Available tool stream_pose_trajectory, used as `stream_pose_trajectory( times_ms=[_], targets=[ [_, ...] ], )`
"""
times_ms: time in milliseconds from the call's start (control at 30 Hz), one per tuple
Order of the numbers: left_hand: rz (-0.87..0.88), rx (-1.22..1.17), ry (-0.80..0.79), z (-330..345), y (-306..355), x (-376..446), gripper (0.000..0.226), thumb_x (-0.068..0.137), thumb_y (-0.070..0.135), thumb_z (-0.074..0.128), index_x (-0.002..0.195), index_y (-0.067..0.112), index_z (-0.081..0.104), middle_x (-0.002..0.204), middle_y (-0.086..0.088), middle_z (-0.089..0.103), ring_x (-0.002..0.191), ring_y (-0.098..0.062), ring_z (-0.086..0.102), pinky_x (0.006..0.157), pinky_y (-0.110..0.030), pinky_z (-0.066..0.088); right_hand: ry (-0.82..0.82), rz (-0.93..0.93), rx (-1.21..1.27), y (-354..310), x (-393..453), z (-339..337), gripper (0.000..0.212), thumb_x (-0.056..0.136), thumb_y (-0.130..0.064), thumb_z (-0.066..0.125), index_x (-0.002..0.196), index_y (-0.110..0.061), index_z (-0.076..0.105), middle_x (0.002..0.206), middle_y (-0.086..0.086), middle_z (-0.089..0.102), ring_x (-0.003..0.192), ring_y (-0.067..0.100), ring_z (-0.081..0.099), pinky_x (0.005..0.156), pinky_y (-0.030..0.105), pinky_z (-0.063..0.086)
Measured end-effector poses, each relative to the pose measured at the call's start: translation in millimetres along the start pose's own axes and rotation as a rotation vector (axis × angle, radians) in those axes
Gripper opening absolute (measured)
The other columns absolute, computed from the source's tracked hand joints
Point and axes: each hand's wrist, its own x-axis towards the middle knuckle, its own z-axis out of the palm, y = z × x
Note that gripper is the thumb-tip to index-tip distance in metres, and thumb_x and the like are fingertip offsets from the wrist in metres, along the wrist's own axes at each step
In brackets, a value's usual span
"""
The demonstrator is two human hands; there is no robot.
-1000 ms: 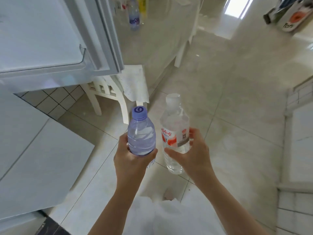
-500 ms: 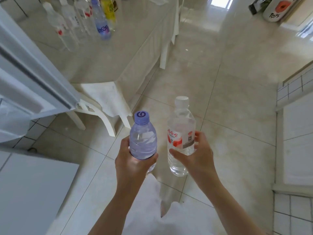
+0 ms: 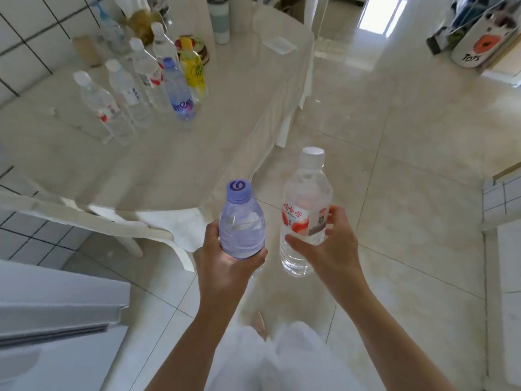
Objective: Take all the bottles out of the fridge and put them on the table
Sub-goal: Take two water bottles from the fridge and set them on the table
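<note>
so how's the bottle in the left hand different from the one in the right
The purple-tinted bottle in the left hand is shorter and rounder, with a purple cap; the clear bottle in the right hand is taller, white-capped, with a red-and-white label. Both are held upright, capped.

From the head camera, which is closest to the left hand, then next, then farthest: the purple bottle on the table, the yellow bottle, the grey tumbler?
1. Purple bottle, front of the table's cluster, nearest the left hand.
2. Yellow bottle, just behind it.
3. Grey tumbler, at the table's far end.
</note>
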Motion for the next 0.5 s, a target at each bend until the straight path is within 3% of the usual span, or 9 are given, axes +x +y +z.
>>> stream_pose_trajectory(
  times_ms=[100, 200, 333, 500],
  targets=[
    [0.009, 0.004, 0.080, 3.6, 9.6, 34.5, 0.054, 0.055, 0.016, 0.090, 0.098, 0.020, 0.057, 0.077, 0.010, 0.066, 0.065, -0.008, 0.064, 0.057, -0.017, 0.049, -0.019, -0.027, -0.025, -13.7, 41.5, 11.0, 0.068, 0.059, -0.021, 0.090, 0.112, -0.022, 0.047, 0.104, -0.003, 0.062, 0.093, 0.018, 0.061, 0.081, 0.031, 0.052],
    [-0.029, -0.020, 0.132, 8.8, 17.5, 71.4, 0.059, 0.049, 0.026, 0.088, 0.099, 0.026, 0.056, 0.081, 0.015, 0.066, 0.071, -0.010, 0.065, 0.064, -0.029, 0.052, -0.060, -0.057, -0.032, -23.4, 84.2, 21.9, 0.066, 0.058, -0.020, 0.090, 0.110, -0.022, 0.048, 0.099, -0.007, 0.063, 0.090, 0.014, 0.063, 0.080, 0.030, 0.052],
    [-0.068, -0.010, 0.255, 18.8, 23.1, 119.2, 0.059, 0.053, 0.017, 0.091, 0.101, 0.024, 0.056, 0.079, 0.011, 0.065, 0.074, -0.016, 0.065, 0.065, -0.033, 0.053, -0.140, -0.086, -0.044, -36.7, 143.8, 33.9, 0.065, 0.058, -0.020, 0.089, 0.109, -0.023, 0.048, 0.096, -0.011, 0.063, 0.088, 0.010, 0.063, 0.077, 0.026, 0.050],
    [-0.109, 0.025, 0.414, 38.0, 30.9, 176.1, 0.057, 0.054, 0.019, 0.089, 0.099, 0.023, 0.054, 0.079, 0.011, 0.063, 0.073, -0.003, 0.061, 0.060, -0.015, 0.045, -0.284, -0.148, -0.106, -53.1, 225.5, 51.9, 0.058, 0.058, -0.023, 0.088, 0.101, -0.024, 0.050, 0.095, -0.008, 0.066, 0.085, 0.013, 0.064, 0.069, 0.022, 0.048]
  ],
)
